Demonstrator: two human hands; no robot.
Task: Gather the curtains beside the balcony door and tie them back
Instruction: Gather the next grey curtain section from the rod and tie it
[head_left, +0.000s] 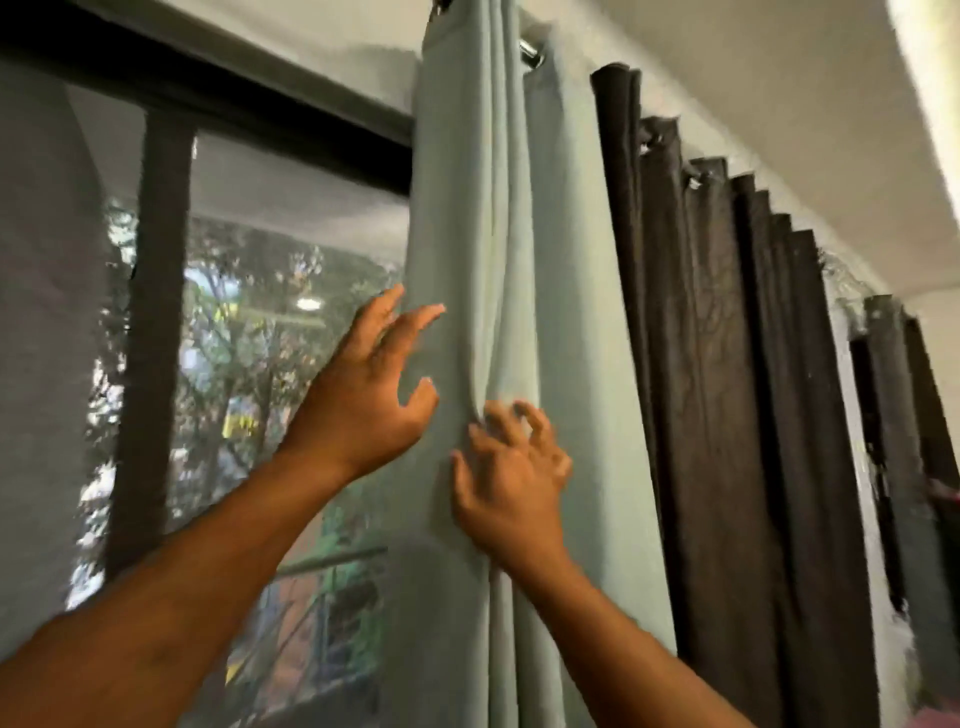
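The left forearm (171, 587) reaches up from the near corner. Beside the balcony door (156, 322) hangs the pale green curtain (571, 312), with a dark curtain (727, 364) to its right. The cloth looks soft, light and pliable, best bunched around its middle. The left hand (363, 395) is spread wide at its edge; the right hand (511, 467) has curled fingers (498, 415) pinching a fold.

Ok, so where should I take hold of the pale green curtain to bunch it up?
Grip the pale green curtain at the folds in its middle, where the right hand already touches. The cloth hangs in loose upright pleats there, so fingers could likely wrap the whole bundle. Bring the left hand in from the window side, where its edge hangs free.
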